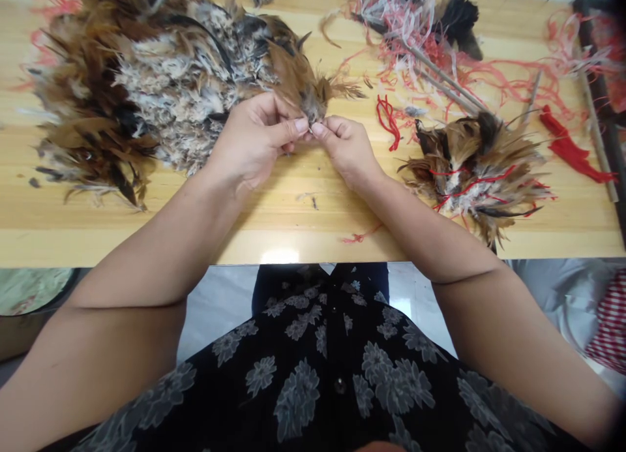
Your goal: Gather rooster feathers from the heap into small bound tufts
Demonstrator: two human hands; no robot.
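Observation:
My left hand [261, 135] and my right hand [348, 145] meet near the middle of the table, both with thumb and finger pinched together. Between them is a small bunch of brown and grey feathers [315, 100], gripped at its lower end, with the tips fanning up and away from me. Whether a thread lies between the fingertips is too small to tell. Behind my left hand spreads a big heap of brown, black and whitish feathers [171, 87]. To the right of my right hand lies a group of feather bunches [474, 171] bound with red string.
A loose red string loop [388, 122] and a red strand bundle [574, 145] lie on the wooden table [274, 227]. Farther back are tangled pink and white plastic strings [405, 28] and thin sticks [443, 80]. A dark frame [601, 87] stands along the right edge.

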